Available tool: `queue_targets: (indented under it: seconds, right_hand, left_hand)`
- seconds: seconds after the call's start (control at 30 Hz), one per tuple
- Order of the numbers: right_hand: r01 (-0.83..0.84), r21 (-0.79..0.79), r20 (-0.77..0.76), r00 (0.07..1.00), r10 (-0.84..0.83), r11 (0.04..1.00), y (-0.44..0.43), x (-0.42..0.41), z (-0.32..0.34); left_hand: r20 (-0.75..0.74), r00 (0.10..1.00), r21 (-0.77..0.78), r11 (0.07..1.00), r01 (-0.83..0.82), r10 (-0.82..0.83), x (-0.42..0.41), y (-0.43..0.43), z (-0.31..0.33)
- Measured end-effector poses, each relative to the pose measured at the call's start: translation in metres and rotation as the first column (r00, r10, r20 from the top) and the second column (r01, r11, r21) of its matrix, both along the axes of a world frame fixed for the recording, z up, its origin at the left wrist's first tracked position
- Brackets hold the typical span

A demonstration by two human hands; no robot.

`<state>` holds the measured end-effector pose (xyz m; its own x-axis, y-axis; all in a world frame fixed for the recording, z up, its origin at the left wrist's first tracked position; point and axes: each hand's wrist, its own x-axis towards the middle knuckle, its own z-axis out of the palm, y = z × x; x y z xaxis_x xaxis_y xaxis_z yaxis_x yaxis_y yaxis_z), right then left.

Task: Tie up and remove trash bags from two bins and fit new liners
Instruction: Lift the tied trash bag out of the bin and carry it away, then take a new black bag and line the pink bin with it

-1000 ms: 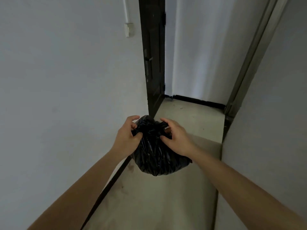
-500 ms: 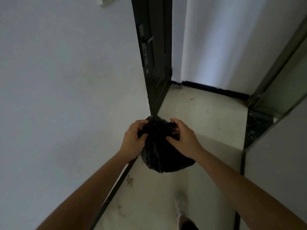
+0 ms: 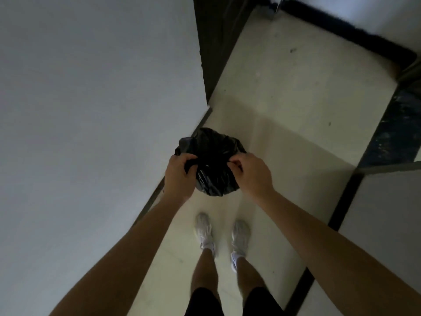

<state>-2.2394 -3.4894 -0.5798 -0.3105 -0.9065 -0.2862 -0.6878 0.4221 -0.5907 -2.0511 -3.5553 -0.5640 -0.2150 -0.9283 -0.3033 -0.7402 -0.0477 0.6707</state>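
1. trash bag (image 3: 211, 165): black plastic, full and rounded, gathered at its top. it is held between the two hands, over the pale floor (image 3: 284, 92), ahead of the person's feet and near the foot of the left wall (image 3: 91, 110). whether its underside touches the floor cannot be told.
2. left hand (image 3: 178, 176): fingers curled around the gathered plastic on the bag's left side, gripping it.
3. right hand (image 3: 254, 173): fingers bent inward, pinching a fold of the bag's top on its right side.
4. white shoes (image 3: 204, 226): side by side on the floor, nearer the person than the bag and apart from it. bare legs and dark shorts (image 3: 205, 302) show above them.
5. dark door frame (image 3: 216, 42): stands at the far end of the left wall. dark skirting (image 3: 341, 26) runs along the base of the far wall.
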Motion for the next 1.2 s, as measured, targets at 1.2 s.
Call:
queue_targets:
  seconds: [1.2]
  right_hand:
    - [-0.266,-0.158,-0.155,0.958,0.242,0.951,-0.094,0.027,-0.090]
  left_hand:
    - [0.218,0.969,-0.322,0.946,-0.044,0.119,0.036,-0.044,-0.093]
